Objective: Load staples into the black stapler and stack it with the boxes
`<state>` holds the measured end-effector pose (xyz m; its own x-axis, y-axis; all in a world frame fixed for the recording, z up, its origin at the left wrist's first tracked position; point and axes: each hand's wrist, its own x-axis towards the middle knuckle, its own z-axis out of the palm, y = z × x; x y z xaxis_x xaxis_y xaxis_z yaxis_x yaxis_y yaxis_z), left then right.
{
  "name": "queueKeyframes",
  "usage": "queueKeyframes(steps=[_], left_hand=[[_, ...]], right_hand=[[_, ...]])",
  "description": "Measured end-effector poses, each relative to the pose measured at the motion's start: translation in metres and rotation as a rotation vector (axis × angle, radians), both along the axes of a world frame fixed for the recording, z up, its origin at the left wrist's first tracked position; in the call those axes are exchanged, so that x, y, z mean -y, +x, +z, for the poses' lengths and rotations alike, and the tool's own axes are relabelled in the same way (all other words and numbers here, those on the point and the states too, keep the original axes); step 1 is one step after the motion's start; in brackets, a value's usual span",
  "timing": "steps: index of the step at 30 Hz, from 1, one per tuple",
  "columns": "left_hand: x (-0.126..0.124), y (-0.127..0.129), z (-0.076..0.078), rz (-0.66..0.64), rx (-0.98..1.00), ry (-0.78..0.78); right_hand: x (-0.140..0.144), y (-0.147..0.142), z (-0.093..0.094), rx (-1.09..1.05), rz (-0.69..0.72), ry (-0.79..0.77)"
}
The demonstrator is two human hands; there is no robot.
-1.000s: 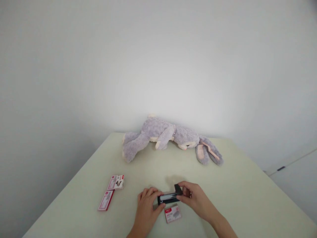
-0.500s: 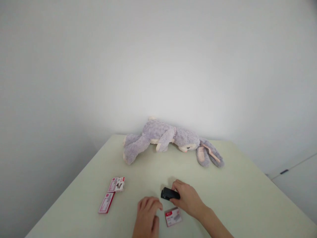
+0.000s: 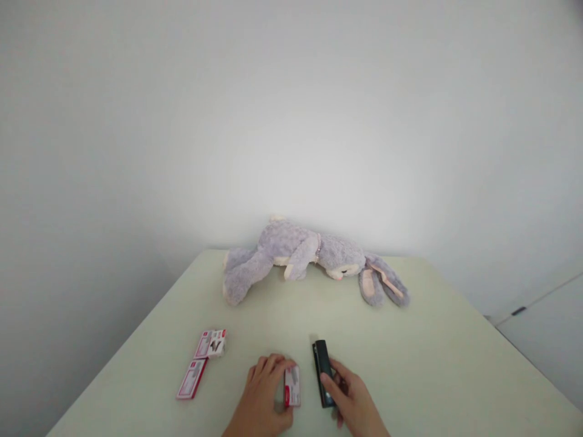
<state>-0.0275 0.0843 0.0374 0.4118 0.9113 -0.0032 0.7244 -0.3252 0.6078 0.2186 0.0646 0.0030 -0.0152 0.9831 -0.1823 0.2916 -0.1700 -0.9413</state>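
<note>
A black stapler [image 3: 322, 369] points away from me near the table's front, and my right hand [image 3: 348, 394] grips it from the right with thumb and fingers. To its left is a small red-and-white staple box [image 3: 293, 386]. My left hand [image 3: 264, 394] closes on that box, fingertips at its far end and thumb at its near end. A gap of bare tabletop separates box and stapler. Whether the box is lifted off the table I cannot tell.
Several similar red-and-white boxes lie at the left, one long box [image 3: 192, 379] nearer me and a small box [image 3: 217, 343] behind it. A grey plush rabbit [image 3: 291, 246] lies on its side along the back of the pale green table [image 3: 432, 352], against the wall.
My right hand has turned the stapler from sideways to pointing away from me. My left hand has taken hold of the small box, which now stands straighter and further left.
</note>
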Motion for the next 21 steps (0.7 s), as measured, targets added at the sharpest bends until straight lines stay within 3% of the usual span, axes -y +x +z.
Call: queueKeyframes(steps=[5, 8, 10, 12, 14, 15, 16, 18, 21], left_hand=[[0.005, 0.023, -0.013, -0.030, 0.050, 0.014], [0.012, 0.007, -0.025, 0.036, 0.037, 0.062], [0.016, -0.024, -0.033, 0.276, -0.024, 0.165], [0.020, -0.065, -0.037, 0.684, -0.139, 0.286], [0.023, -0.106, -0.038, 1.046, -0.288, 0.291], [0.025, -0.123, -0.038, 1.087, -0.327, 0.257], [0.026, -0.137, -0.038, 1.063, -0.336, 0.220], [0.028, -0.150, -0.038, 0.876, -0.308, 0.146], [0.033, -0.141, -0.037, 0.568, -0.264, 0.044]], right_hand=[[0.012, -0.035, -0.013, -0.114, -0.080, 0.020], [0.011, -0.037, -0.013, -0.117, -0.114, 0.016], [0.010, -0.036, -0.012, -0.123, -0.127, 0.002], [0.010, -0.035, -0.011, -0.122, -0.135, -0.009], [0.010, -0.035, -0.010, -0.119, -0.142, -0.013], [0.010, -0.035, -0.009, -0.119, -0.145, -0.014], [0.010, -0.036, -0.008, -0.122, -0.150, -0.016], [0.010, -0.036, -0.008, -0.129, -0.153, -0.015], [0.010, -0.035, -0.011, -0.122, -0.133, -0.002]])
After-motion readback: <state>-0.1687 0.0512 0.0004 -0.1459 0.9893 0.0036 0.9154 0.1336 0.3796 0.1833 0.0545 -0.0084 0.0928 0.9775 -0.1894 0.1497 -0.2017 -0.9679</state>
